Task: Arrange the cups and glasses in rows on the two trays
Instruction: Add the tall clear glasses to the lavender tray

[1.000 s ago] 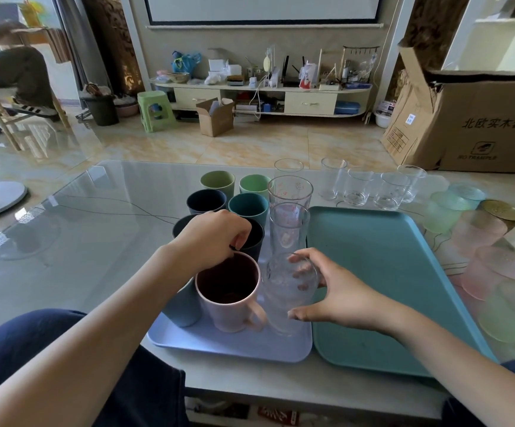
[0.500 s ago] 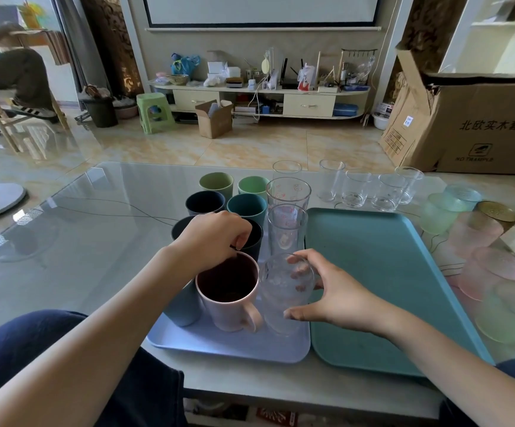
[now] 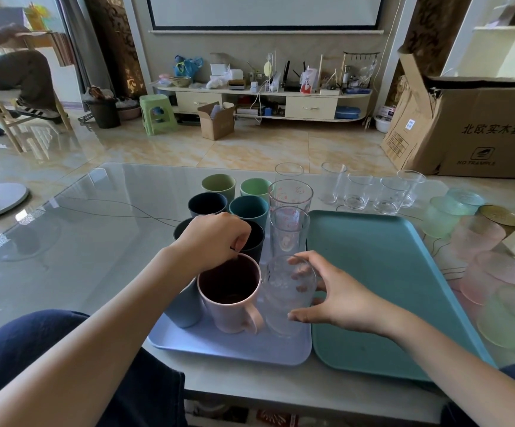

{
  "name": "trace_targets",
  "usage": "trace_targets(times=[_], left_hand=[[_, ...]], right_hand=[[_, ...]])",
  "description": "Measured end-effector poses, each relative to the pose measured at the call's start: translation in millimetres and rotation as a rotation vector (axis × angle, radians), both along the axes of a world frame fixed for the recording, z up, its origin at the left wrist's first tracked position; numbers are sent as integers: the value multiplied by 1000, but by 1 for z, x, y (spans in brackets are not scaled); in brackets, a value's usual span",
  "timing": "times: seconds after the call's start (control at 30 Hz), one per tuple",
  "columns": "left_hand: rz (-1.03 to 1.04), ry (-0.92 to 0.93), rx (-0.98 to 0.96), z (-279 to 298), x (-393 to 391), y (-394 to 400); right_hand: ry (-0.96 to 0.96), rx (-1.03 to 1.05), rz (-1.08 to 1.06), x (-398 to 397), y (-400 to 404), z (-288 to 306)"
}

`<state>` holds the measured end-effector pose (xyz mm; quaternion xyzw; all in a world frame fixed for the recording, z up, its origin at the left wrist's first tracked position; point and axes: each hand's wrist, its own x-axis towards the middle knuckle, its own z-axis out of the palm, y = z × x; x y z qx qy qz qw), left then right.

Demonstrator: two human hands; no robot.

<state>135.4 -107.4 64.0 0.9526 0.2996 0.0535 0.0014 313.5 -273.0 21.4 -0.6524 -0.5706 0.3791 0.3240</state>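
A lavender tray [image 3: 219, 346] holds several coloured cups and a column of clear glasses. My left hand [image 3: 214, 237] pinches the far rim of a pink mug [image 3: 230, 300] at the tray's front. Beside the mug stands a clear patterned glass [image 3: 284, 291], and my right hand [image 3: 339, 298] wraps around its right side. Behind it stand two taller clear glasses [image 3: 288, 229]. The teal tray [image 3: 382, 288] to the right has nothing on it.
Several clear glasses [image 3: 358, 192] stand on the glass table beyond the teal tray. Frosted green, pink and amber glasses [image 3: 478, 235] crowd the table's right edge. A large cardboard box [image 3: 471, 124] sits on the floor at the right. A seated person [image 3: 13, 69] is far left.
The pink mug and the clear glass have been drawn a little closer together on the lavender tray. Both hands keep their holds.
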Motion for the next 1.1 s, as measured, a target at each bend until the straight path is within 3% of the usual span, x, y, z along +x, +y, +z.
trace_targets(times=[0.33,0.6,0.8,1.1], left_hand=[[13,-16,-35,0,-1,0],[55,-180,-234,8,-14,6],[84,-177,-330,9,-30,13],[246,31,-276,5,-48,17]], right_hand=[[5,-9,14,-1,-2,1],[24,-51,42,6,-2,-2],[14,-84,65,9,-2,-5],[-15,-81,66,6,-1,-6]])
